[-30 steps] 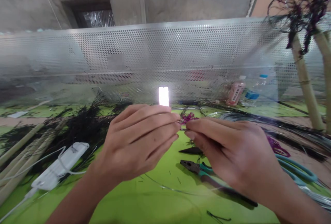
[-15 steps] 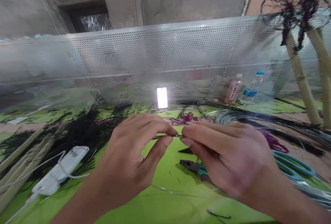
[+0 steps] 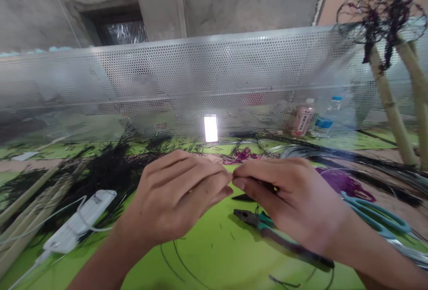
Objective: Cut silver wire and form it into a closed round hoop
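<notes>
Left hand (image 3: 174, 200) and right hand (image 3: 294, 205) meet fingertip to fingertip, each grip pinched shut on a thin wire (image 3: 187, 267), above the pliers (image 3: 267, 232) on the worktop (image 3: 214, 254).

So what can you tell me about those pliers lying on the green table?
The pliers lie flat on the green table top, just under the right hand, which does not touch them. The dark metal jaws look closed and point left, toward the left hand. Near the joint the handles look teal, then turn dark as they run off to the right. Thin black wire loops lie close by.
</notes>
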### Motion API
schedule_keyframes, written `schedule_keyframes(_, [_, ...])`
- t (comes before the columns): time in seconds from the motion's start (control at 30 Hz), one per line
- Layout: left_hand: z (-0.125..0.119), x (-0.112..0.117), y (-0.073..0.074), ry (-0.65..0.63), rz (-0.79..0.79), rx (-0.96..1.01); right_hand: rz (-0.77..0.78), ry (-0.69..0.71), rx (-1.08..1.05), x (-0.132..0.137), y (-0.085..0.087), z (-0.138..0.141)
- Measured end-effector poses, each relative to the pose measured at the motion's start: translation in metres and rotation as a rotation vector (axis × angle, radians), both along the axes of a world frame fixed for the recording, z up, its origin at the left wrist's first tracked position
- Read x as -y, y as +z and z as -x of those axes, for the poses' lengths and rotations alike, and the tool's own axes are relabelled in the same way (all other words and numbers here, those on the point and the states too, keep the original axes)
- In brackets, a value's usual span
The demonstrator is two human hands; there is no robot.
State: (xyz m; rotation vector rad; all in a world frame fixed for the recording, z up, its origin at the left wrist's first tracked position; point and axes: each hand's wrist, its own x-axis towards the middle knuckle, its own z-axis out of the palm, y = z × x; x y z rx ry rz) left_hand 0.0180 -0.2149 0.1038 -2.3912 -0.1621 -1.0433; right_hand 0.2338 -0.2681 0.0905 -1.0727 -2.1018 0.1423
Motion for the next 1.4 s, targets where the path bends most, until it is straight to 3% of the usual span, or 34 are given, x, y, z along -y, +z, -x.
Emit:
schedule_keyframes(0.1, [0.000, 0.002, -0.001, 0.000, 0.071, 0.024, -0.033, -0.005, 0.022, 0.000, -0.001, 0.000])
schedule_keyframes(0.17, [0.001, 0.003, -0.001, -0.010, 0.281, 0.082, -0.066, -0.001, 0.050, 0.002, -0.004, 0.001])
schedule_keyframes(0.23, [0.000, 0.002, 0.000, -0.042, 0.672, 0.152, -0.101, 0.006, 0.083, 0.006, -0.009, 0.002])
schedule_keyframes(0.33, [-0.001, -0.001, 0.003, -0.146, 1.406, 0.097, -0.147, 0.035, 0.148, 0.013, -0.014, 0.005])
schedule_keyframes(0.4, [-0.001, -0.003, 0.004, -0.201, 1.666, 0.022, -0.163, 0.053, 0.154, 0.016, -0.014, 0.006])
schedule_keyframes(0.47, [-0.001, -0.001, 0.005, -0.204, 1.621, 0.052, -0.169, 0.037, 0.111, 0.018, -0.012, 0.004])
schedule_keyframes(0.67, [-0.002, 0.016, 0.002, -0.045, 1.009, 0.172, -0.240, -0.071, 0.092, 0.015, -0.007, -0.001])
schedule_keyframes(0.9, [-0.013, 0.021, -0.003, 0.002, 0.612, 0.236, -0.396, -0.119, 0.167, 0.013, -0.012, 0.001])
schedule_keyframes(1.2, [-0.024, 0.021, -0.014, 0.080, 0.347, 0.383, -0.521, -0.147, 0.215, 0.010, -0.020, 0.009])
schedule_keyframes(1.3, [-0.024, 0.021, -0.012, 0.093, 0.445, 0.389, -0.508, -0.145, 0.218, 0.008, -0.022, 0.009])
schedule_keyframes(1.4, [-0.020, 0.018, -0.005, 0.081, 0.681, 0.336, -0.487, -0.157, 0.201, 0.006, -0.023, 0.005])
